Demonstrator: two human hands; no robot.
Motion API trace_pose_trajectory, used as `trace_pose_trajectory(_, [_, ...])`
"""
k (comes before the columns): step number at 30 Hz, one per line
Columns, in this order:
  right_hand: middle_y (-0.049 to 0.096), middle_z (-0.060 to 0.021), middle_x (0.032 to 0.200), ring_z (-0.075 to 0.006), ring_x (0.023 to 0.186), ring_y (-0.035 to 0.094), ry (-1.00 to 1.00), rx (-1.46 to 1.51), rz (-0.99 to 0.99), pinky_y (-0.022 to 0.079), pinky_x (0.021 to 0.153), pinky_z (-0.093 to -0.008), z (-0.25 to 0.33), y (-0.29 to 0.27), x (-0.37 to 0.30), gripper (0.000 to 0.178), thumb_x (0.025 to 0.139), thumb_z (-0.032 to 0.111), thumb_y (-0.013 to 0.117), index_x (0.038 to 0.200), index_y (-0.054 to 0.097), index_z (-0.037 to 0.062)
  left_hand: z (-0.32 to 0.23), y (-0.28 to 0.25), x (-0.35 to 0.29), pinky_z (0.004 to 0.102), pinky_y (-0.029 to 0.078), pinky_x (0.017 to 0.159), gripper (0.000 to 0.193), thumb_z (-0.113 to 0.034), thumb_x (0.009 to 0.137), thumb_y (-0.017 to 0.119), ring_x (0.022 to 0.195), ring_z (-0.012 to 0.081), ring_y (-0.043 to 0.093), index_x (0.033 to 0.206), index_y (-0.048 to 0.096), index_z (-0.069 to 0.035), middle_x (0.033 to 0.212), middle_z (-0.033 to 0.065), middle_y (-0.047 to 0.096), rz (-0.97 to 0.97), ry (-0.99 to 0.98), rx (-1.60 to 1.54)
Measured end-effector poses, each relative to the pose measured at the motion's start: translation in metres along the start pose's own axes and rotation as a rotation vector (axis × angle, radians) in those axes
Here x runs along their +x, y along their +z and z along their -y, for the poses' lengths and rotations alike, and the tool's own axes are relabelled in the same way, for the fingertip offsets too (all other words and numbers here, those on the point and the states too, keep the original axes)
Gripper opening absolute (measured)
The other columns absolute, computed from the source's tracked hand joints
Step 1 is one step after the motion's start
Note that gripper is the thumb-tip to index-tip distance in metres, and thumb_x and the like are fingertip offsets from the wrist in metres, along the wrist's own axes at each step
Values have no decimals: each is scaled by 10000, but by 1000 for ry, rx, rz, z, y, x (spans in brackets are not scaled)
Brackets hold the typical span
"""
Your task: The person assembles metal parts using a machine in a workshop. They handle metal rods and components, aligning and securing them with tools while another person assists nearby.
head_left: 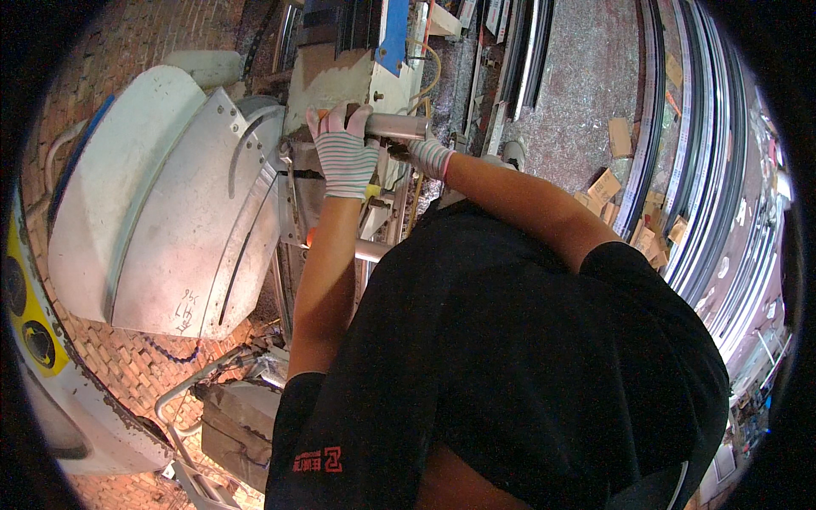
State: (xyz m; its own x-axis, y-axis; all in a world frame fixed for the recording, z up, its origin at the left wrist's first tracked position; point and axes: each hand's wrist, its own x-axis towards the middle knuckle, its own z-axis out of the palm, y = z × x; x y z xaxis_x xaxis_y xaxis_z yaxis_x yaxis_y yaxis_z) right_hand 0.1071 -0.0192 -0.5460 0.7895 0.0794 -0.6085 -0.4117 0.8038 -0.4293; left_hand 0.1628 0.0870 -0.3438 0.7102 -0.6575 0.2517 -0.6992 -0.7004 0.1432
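Observation:
My left hand (343, 155), in a white glove with thin stripes, reaches up to a pale machine block (327, 81). Its fingers are stretched out and slightly apart against the block, next to a small orange part (323, 113). Beside those fingers a smooth metal cylinder (398, 127) lies sideways, its free end pointing right. My right hand (429, 155), in a matching striped glove with darkened fingertips, is just below that free end. Its fingers are partly hidden near the machine, and whether they grip anything does not show.
Large white curved guard panels (183, 221) stand left of the machine. Long metal profiles (680, 161) lie along the right, with cardboard pieces (605, 187) beside them. A yellow and white machine (38, 340) is at the far left. A bent metal tube frame (174, 408) stands lower left.

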Motion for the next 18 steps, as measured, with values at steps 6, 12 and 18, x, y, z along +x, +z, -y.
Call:
trace_pose_trajectory(6, [701,-47,1015,-200,842,680,-8,-115,78,608,681,-414,23,-6,-14,290,989,288,653,1187,645,76,1,1,1,602,164,1238,608,-161,610,839,1185,351,514,1183,641,-191,1177,143,577,-13,4,-2])
trace_pose_trajectory(12, [690,-55,1012,-189,793,647,28,-108,117,555,634,-380,37,-16,-44,319,944,283,685,1182,638,76,0,-1,1,587,170,1245,599,-170,600,823,1179,363,518,1174,654,-184,1156,166,566,-11,-45,6])
trace_pose_trajectory(18, [652,-33,960,-182,771,609,185,13,290,490,582,-327,79,-8,-142,361,910,337,695,1131,646,56,0,1,0,633,200,1205,627,-145,595,848,1163,366,555,1185,639,-184,1198,138,593,15,-67,-8])
